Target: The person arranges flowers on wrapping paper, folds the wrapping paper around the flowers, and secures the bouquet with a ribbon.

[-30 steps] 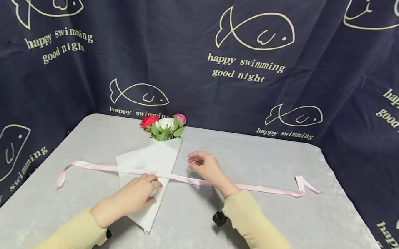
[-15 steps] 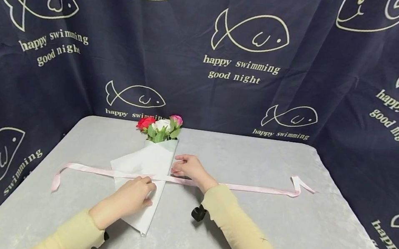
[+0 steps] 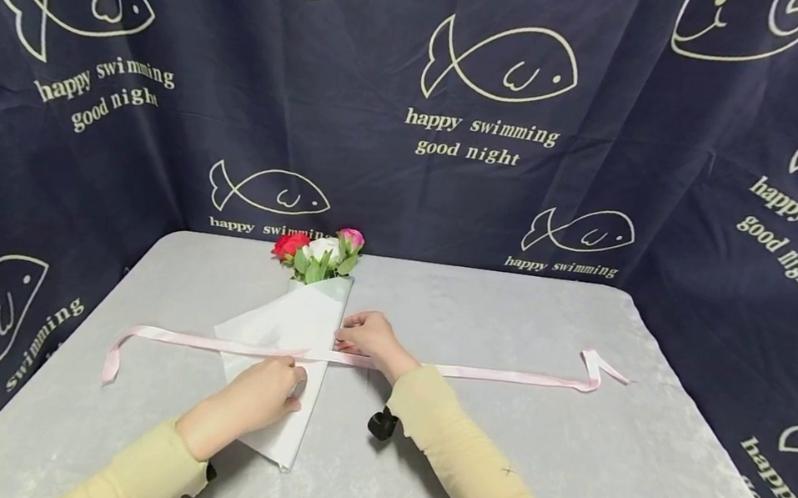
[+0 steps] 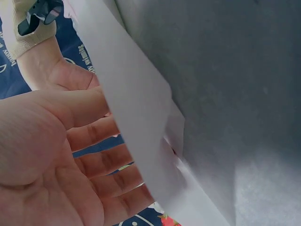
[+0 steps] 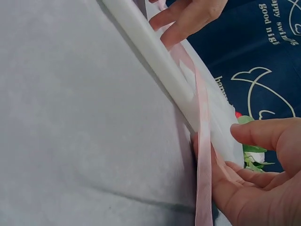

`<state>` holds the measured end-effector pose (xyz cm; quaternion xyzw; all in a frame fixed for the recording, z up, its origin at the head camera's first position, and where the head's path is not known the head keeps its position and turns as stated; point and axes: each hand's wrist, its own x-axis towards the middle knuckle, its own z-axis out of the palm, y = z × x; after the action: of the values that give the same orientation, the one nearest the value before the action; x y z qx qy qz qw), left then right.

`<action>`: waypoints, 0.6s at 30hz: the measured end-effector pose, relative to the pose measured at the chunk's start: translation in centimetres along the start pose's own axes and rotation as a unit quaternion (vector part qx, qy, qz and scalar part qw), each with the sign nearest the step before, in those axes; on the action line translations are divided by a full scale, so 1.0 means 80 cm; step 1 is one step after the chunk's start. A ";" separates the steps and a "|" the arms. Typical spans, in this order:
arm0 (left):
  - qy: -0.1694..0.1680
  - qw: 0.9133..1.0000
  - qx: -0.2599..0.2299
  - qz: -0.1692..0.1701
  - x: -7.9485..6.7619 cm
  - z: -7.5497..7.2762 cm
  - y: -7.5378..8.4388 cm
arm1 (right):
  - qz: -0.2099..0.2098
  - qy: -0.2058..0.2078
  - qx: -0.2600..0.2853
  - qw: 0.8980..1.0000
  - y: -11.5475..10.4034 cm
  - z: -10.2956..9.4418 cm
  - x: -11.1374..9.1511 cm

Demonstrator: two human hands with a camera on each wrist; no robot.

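A bouquet wrapped in white paper (image 3: 307, 313) lies on the table, with a red (image 3: 291, 247), a white (image 3: 324, 250) and a pink flower (image 3: 351, 239) showing at its top. Across the wrap runs a pale pink ribbon (image 3: 503, 376), its ends spread to both sides. My left hand (image 3: 258, 399) rests on the lower wrap just below the ribbon; the left wrist view shows its fingers extended along the paper (image 4: 131, 94). At the wrap's right edge is my right hand (image 3: 373, 340), thumb and fingers apart. In the right wrist view the ribbon (image 5: 203, 155) passes in front of its fingers.
The table (image 3: 496, 312) has a pale grey cloth. A dark blue curtain (image 3: 480, 209) with fish drawings and lettering stands behind and at both sides. Black wrist devices (image 3: 382, 424) show below the sleeves.
My right hand has moved left and slightly down to the wrap's right edge. My left hand stays on the paper; the view has shifted slightly.
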<state>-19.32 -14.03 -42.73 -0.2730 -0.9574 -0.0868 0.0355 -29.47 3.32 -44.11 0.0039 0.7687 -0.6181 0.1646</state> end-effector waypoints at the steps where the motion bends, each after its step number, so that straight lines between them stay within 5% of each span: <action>1: 0.000 1.000 -0.002 -0.001 0.000 0.000 0.000 | 0.000 0.001 0.002 1.000 0.000 0.001 0.000; 8: -0.017 0.999 -0.011 -0.026 -0.001 -0.002 -0.001 | 0.012 -0.002 0.022 1.000 -0.003 0.010 0.002; 18: -0.012 1.000 -0.004 -0.019 0.000 -0.003 0.003 | 0.010 0.029 -0.030 0.999 -0.004 0.023 0.008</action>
<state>-19.19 -13.84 -42.42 -0.2564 -0.9623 -0.0882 0.0212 -29.70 1.40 -44.27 0.0245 0.7914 -0.5924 0.1489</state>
